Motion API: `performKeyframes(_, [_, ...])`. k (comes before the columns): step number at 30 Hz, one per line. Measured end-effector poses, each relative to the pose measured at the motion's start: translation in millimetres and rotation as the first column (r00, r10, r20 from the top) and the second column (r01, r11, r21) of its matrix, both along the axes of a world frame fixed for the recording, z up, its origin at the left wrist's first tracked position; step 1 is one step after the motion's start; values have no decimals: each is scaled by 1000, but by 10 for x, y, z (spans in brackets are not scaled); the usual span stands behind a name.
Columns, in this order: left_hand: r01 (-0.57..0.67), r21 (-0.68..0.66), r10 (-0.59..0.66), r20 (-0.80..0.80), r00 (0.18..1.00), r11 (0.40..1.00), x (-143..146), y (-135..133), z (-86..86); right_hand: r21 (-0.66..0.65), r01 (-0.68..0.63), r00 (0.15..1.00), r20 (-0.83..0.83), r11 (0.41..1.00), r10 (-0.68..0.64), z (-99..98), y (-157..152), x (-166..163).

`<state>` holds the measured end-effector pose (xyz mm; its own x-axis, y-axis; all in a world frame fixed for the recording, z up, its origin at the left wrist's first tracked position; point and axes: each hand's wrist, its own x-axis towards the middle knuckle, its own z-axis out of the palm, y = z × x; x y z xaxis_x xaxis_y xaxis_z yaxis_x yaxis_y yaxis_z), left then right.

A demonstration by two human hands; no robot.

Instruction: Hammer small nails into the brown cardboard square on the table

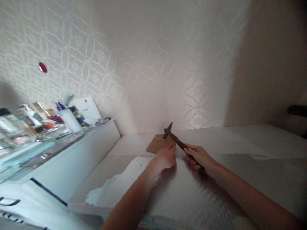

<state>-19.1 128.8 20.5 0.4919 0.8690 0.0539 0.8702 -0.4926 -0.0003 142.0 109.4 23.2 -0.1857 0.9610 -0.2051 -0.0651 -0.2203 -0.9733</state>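
Observation:
My right hand [198,156] is wrapped around the dark handle of a hammer [177,140]. The hammer slants up and to the left, and its head is over a flat brown cardboard piece [154,146] with small green lettering. Whether the head touches the cardboard, I cannot tell. My left hand [166,156] rests on the cardboard's near right part, fingers bent down against it. The fingertips are partly hidden, so anything small under them does not show. Beneath both hands lies a sheet of white, bubble-textured wrap [129,175].
A white tabletop [240,139] runs along a patterned wall [153,64]. On the left, a white cabinet [79,159] carries several bottles and tubes [69,119] and a white box [87,108]. A dark red disc [43,67] is on the wall.

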Motion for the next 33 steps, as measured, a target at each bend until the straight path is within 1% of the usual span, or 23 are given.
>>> performKeyframes(2, [8, -2, -8, 2, 1000, 1000, -2, -2, 0, -8, -6, 1000, 0, 1000, 6, 1, -2, -2])
performKeyframes(7, [2, -8, -2, 6, 1000, 1000, -9, -7, -2, 14, 32, 999, -36, 999, -31, 4, -6, 1])
performKeyframes(12, [-7, -16, 7, -5, 1000, 1000, -7, -1, 2, -13, -4, 1000, -20, 1000, 4, -13, 3, 4])
performKeyframes(17, [-15, -34, 15, -21, 1000, 999, -4, 6, 0, 17, 8, 999, -32, 1000, -8, -13, 9, 12])
performKeyframes(21, [-17, -36, 16, -12, 1000, 999, -3, 3, 3, 2, -17, 1000, -13, 1000, 17, -14, 6, 14])
performKeyframes(27, [-9, -20, 9, -9, 1000, 1000, 1, -2, 9, 26, 10, 1000, -28, 1000, -9, 12, -7, 16])
performKeyframes(31, [0, -7, 0, -9, 1000, 1000, 1, -2, 10, 8, -18, 1000, -1, 1000, 18, -9, 5, 10])
performKeyframes(33, [-5, -12, 4, -13, 1000, 1000, 0, -2, 9, 11, -11, 1000, 4, 1000, 11, -13, 12, 7])
